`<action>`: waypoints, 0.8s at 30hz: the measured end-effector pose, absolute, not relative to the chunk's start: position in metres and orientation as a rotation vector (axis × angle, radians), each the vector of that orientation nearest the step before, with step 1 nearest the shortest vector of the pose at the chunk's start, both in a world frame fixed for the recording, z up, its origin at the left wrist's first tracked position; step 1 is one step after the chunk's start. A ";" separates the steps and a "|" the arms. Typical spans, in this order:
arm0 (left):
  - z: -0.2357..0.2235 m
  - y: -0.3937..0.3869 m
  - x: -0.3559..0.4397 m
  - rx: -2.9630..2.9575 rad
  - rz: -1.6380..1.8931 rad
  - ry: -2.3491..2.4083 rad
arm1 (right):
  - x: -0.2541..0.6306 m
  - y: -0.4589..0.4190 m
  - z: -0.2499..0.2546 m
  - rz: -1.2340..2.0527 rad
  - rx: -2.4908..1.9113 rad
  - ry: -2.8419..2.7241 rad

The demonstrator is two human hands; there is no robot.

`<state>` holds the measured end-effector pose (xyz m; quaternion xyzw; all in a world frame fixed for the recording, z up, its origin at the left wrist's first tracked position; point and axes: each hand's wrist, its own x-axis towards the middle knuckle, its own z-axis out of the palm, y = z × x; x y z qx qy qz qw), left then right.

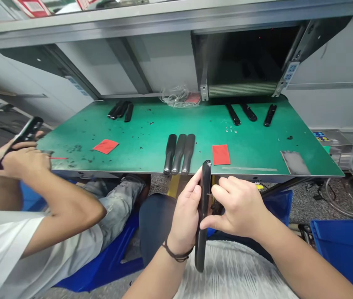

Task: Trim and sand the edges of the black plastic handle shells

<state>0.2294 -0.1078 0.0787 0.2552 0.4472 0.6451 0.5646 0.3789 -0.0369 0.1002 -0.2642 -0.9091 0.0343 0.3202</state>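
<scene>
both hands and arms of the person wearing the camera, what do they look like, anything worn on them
The left hand and right hand are ungloved, with no rings that I can make out. Thin, dark, cord-like bands circle the left wrist. The left forearm and right forearm show no sleeves in view.

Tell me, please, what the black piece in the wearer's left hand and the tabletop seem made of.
The black piece: probably smooth plastic, judging by its soft sheen. The tabletop: perhaps satin rubber or laminate, given its diffuse green sheen.
</scene>
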 end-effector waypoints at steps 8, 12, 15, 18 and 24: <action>0.086 -0.092 0.225 0.569 1.441 0.936 | 0.377 -0.043 0.097 0.121 -0.768 -2.416; 0.083 -0.086 0.217 0.584 1.428 0.942 | 0.372 -0.043 0.093 0.110 -0.793 -2.439; 0.077 -0.084 0.211 0.564 1.437 0.925 | 0.366 -0.041 0.089 0.121 -0.800 -2.461; 0.073 -0.083 0.204 0.529 1.455 0.925 | 0.359 -0.039 0.087 0.135 -0.784 -2.488; 0.074 -0.080 0.193 0.479 1.493 0.956 | 0.344 -0.033 0.088 0.115 -0.701 -2.504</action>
